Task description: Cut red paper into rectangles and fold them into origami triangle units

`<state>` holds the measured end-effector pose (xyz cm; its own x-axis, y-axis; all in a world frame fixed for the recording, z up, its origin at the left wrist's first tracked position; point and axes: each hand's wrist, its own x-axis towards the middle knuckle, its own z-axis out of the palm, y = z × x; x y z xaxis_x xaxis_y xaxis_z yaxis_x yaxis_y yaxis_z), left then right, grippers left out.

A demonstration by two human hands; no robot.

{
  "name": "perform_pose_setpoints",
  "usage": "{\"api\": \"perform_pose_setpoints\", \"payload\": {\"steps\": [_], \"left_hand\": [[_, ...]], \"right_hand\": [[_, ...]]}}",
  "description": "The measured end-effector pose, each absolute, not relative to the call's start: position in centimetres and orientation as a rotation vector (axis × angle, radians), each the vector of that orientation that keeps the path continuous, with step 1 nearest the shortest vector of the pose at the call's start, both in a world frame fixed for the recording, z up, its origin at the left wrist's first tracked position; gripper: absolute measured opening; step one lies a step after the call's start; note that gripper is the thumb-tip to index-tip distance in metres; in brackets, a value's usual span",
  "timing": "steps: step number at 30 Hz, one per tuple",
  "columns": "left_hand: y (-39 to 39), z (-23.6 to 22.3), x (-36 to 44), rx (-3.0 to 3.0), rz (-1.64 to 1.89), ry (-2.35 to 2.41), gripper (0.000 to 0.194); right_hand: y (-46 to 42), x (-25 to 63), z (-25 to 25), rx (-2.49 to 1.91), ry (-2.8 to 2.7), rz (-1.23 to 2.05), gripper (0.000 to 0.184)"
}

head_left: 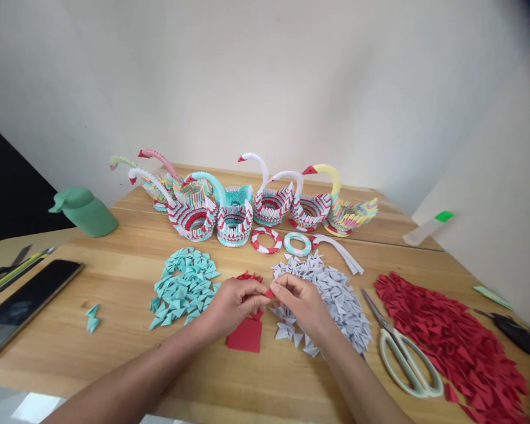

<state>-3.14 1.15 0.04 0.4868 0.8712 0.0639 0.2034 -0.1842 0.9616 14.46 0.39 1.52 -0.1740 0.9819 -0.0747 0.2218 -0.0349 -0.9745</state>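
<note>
Both of my hands meet over the middle of the table, pinching one small red paper piece (pixel 270 293) between their fingertips. My left hand (pixel 236 303) comes in from the left and grips it with thumb and forefinger. From the other side, my right hand (pixel 302 300) has its thumb and forefinger closed on the same piece. Under the left hand lies a stack of red paper (pixel 244 337), with some folded red pieces (pixel 248 275) just behind. A heap of folded grey-lilac paper triangles (pixel 335 294) spreads beneath and around the right hand. Left of the hands is a turquoise triangle heap (pixel 185 285).
Folded-paper swans (pixel 234 218) stand in rows at the back, with a red-white ring (pixel 266 241), a turquoise-white ring (pixel 297 244) and a loose swan neck (pixel 340 252) before them. Scissors (pixel 408 359) and red triangles (pixel 459 347) lie right. A phone (pixel 26 303) and green jug (pixel 86 212) are left.
</note>
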Motion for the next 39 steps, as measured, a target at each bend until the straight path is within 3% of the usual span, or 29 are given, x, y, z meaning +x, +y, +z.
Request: {"api": "perform_pose_setpoints", "payload": {"steps": [13,18,24,39], "left_hand": [[0.94,-0.31,-2.82,1.684,0.774,1.035,0.025],[0.86,-0.22,-3.17,2.271,1.069,1.151,0.018],[0.88,0.47,-3.19,2.721,1.273,0.913,0.018],[0.95,0.44,-3.0,2.717,1.268,0.873,0.022]], "right_hand": [[0.24,14.42,1.27,-1.306,-1.558,1.225,0.032],[0.49,14.75,1.23,-1.258,-1.385,1.345,0.04],[0.3,14.17,1.33,-1.228,-1.295,1.439,0.042],[0.35,14.31,1.39,-1.226,-1.394,1.417,0.039]]}}
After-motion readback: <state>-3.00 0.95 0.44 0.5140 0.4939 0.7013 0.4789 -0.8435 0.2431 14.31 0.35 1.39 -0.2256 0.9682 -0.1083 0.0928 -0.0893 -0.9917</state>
